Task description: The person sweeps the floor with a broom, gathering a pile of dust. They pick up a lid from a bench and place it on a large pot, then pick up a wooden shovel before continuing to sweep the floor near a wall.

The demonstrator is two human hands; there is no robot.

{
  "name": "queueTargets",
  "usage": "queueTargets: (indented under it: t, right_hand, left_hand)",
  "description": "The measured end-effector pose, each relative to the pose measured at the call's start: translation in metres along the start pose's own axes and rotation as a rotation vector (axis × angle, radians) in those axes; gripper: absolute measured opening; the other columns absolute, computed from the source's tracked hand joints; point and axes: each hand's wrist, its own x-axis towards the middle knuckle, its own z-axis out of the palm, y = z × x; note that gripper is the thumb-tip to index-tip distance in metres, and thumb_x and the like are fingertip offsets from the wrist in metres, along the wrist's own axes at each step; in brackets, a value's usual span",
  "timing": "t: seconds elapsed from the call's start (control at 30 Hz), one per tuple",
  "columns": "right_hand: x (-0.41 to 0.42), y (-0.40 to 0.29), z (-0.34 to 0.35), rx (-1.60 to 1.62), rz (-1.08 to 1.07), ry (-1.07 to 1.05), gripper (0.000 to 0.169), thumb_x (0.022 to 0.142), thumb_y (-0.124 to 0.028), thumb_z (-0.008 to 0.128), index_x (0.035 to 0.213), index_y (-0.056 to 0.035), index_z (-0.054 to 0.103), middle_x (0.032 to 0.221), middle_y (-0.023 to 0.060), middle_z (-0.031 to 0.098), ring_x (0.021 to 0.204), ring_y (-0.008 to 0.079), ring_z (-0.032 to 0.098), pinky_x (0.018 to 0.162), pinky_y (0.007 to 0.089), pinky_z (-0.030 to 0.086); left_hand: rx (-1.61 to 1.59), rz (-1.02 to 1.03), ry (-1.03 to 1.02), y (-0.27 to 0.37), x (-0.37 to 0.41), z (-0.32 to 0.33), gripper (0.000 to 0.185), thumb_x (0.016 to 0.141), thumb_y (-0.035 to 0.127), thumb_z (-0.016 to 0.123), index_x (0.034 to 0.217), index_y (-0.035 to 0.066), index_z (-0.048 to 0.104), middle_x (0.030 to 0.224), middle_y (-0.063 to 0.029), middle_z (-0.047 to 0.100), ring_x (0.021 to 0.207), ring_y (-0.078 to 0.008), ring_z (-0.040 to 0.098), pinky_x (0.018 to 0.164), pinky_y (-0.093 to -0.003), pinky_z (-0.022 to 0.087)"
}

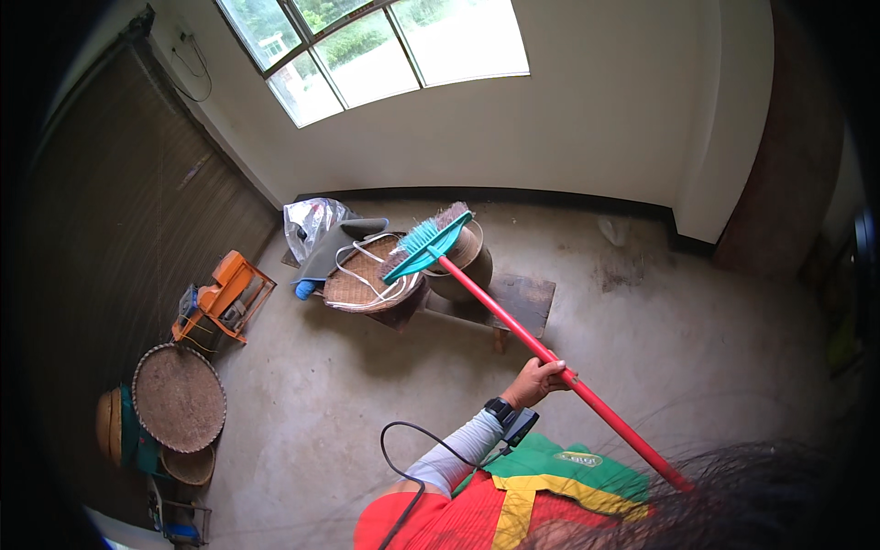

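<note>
My left hand [538, 382] grips the red handle of a broom [512, 322] partway along its length. The broom is raised, its teal head [432, 249] pointing away from me, with teal and brownish bristles on the far side. In the picture the head overlaps a round woven bamboo basket [361, 275] with white straps and a large pot or bucket [474, 258]. The handle's near end runs behind dark hair at the lower right. My right hand is not in view.
A low wooden bench [526, 299] stands under the pot. Farther left are a plastic bag [313, 220], an orange machine [223, 292] and a round woven tray [180, 397]. A wall with a window [371, 51] rises beyond; a brown shutter-like surface [117, 227] is at left.
</note>
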Motion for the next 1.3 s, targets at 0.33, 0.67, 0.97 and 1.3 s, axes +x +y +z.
queueTargets:
  t: [0.33, 0.67, 0.97, 1.3]
  right_hand:
    - [0.104, -0.100, 0.093, 0.154, 0.086, 0.056, 0.039, 0.067, -0.036, 0.076, 0.055, -0.0079, 0.053, 0.048, 0.0129, 0.049, 0.046, 0.0354, 0.050, 0.043, 0.0411, 0.037]
    - [0.139, -0.042, 0.048, 0.137, 0.150, -0.179, 0.029, 0.074, -0.041, 0.073, 0.076, -0.0114, 0.071, 0.057, 0.0140, 0.058, 0.051, 0.0316, 0.058, 0.045, 0.0374, 0.043]
    - [0.219, -0.091, 0.087, 0.198, 0.301, -0.325, 0.029, 0.080, -0.036, 0.069, 0.085, -0.0069, 0.069, 0.055, 0.0090, 0.056, 0.048, 0.0180, 0.051, 0.047, 0.0305, 0.040]
    - [0.200, 0.000, 0.005, 0.532, 0.771, -0.728, 0.031, 0.086, -0.035, 0.061, 0.077, -0.0060, 0.065, 0.054, -0.0053, 0.048, 0.046, 0.0040, 0.039, 0.041, 0.0210, 0.027]
  left_hand:
    - [0.153, 0.118, 0.261, 0.097, 0.078, -0.122, 0.023, 0.091, 0.023, 0.054, 0.096, 0.000, 0.051, 0.086, -0.0168, 0.066, 0.077, -0.0276, 0.067, 0.070, -0.0421, 0.057]
    - [0.029, -0.017, 0.156, 0.073, 0.072, -0.060, 0.023, 0.092, 0.021, 0.053, 0.102, 0.000, 0.049, 0.095, -0.0193, 0.064, 0.089, -0.0289, 0.065, 0.080, -0.0437, 0.054]
    - [0.173, 0.044, 0.174, 0.174, 0.168, -0.077, 0.025, 0.089, 0.024, 0.058, 0.090, 0.001, 0.049, 0.075, -0.0107, 0.063, 0.072, -0.0226, 0.066, 0.069, -0.0349, 0.057]
    - [-0.146, -0.123, -0.115, 0.144, 0.180, -0.040, 0.016, 0.092, 0.018, 0.053, 0.098, 0.005, 0.047, 0.104, -0.0213, 0.062, 0.101, -0.0322, 0.061, 0.091, -0.0427, 0.048]
